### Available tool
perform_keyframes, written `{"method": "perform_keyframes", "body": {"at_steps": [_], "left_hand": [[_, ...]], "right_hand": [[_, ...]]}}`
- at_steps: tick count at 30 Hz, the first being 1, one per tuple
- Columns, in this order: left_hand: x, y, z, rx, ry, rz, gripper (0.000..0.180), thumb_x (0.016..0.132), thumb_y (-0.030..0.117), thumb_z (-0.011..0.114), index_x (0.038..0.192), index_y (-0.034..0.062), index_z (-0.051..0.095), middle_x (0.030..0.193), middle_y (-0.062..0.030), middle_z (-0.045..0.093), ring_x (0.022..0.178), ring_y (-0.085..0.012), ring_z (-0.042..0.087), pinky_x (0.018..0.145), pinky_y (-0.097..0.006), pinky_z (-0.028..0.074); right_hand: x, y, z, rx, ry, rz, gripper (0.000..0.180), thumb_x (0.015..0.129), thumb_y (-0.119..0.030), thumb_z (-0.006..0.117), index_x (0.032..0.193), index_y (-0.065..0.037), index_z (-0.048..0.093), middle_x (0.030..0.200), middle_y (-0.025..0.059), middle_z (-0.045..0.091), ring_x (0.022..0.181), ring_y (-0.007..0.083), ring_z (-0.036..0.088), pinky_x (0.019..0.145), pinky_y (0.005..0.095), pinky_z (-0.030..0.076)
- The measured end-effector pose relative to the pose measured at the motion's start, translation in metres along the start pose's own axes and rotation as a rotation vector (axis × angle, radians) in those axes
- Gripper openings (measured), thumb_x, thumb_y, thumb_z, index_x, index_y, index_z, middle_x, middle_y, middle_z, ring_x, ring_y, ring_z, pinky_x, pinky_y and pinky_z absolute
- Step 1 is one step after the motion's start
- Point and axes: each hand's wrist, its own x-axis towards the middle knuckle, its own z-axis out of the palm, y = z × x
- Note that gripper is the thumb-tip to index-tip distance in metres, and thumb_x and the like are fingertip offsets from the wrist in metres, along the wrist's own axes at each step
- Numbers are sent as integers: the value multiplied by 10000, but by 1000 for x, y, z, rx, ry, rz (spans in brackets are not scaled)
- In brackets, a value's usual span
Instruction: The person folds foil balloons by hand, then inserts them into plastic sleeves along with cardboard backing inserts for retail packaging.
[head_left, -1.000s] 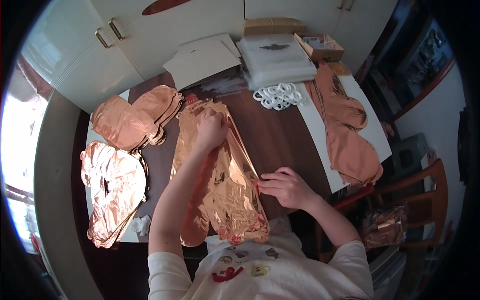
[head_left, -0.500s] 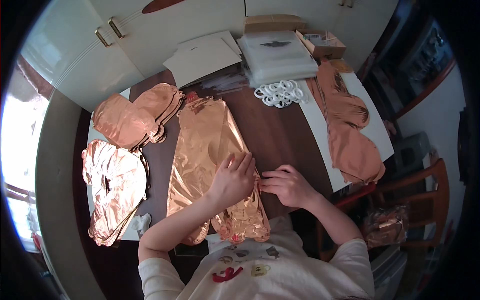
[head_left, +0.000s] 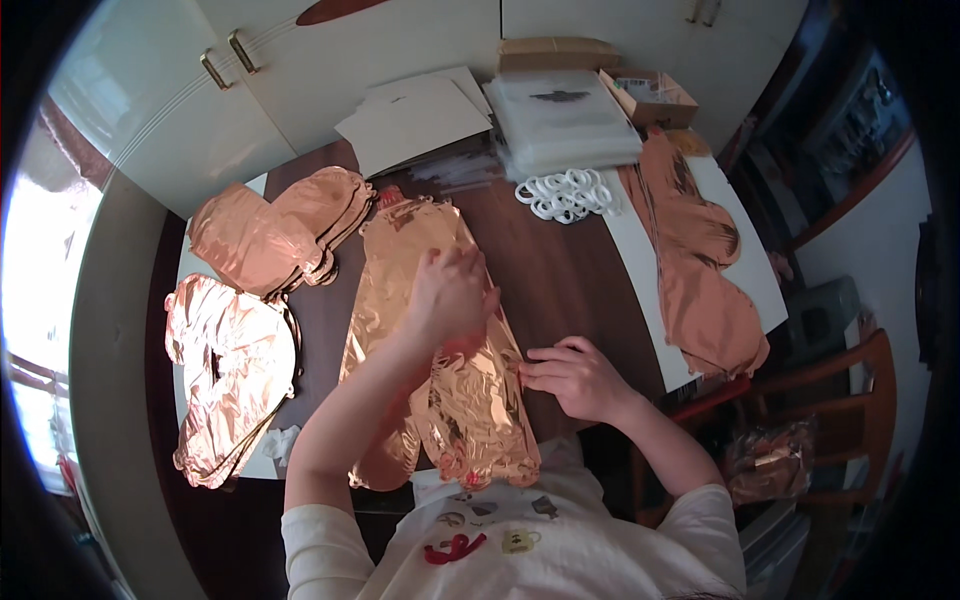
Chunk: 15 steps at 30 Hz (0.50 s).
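A flattened rose-gold foil balloon (head_left: pixel 395 300), shiny and creased, lies lengthwise on the dark table in front of me, its folded lower end near my shirt. My left hand (head_left: pixel 450 297) is over its upper middle, fingers bent and somewhat apart, thumb toward the right edge; its fingertips are partly hidden. At the balloon's lower right edge, my right hand (head_left: pixel 575 380) has its fingertips and thumb closed together on the foil. A small red tab (head_left: pixel 388 196) shows at the balloon's far end.
More rose-gold foil balloons lie in stacks at the far left (head_left: pixel 250 240), near left (head_left: pixel 240 370) and right (head_left: pixel 700 290). Behind are white cards (head_left: pixel 415 125), clear plastic sleeves (head_left: pixel 565 125), white rings (head_left: pixel 565 193) and a small open box (head_left: pixel 650 95). A wooden chair (head_left: pixel 880 400) stands right.
My left hand has moved away from me along the foil, up from beside my right hand, and its fingers are more bent. The right hand has stayed at the balloon's edge.
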Motion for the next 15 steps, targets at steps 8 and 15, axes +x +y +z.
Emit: {"method": "perform_keyframes", "body": {"at_steps": [8, 15], "left_hand": [[39, -39, -5, 144, -123, -29, 987, 570, 740, 621, 1186, -26, 543, 1249, -118, 533, 1204, -239, 452, 1054, -461, 280], [42, -36, -3, 211, -248, -39, 1273, 452, 816, 647, 1299, -101, 395, 1366, -209, 409, 1290, -319, 369, 1067, -511, 258]], "right_hand": [[2, 0, -3, 14, -28, -25, 236, 763, -52, 564, 927, -121, 719, 1038, -8, 682, 1046, 150, 605, 884, 337, 420], [46, 37, -24, -149, -115, -192, 392, 763, -74, 545, 1142, -123, 630, 1231, -2, 593, 1189, 167, 513, 955, 350, 388]]}}
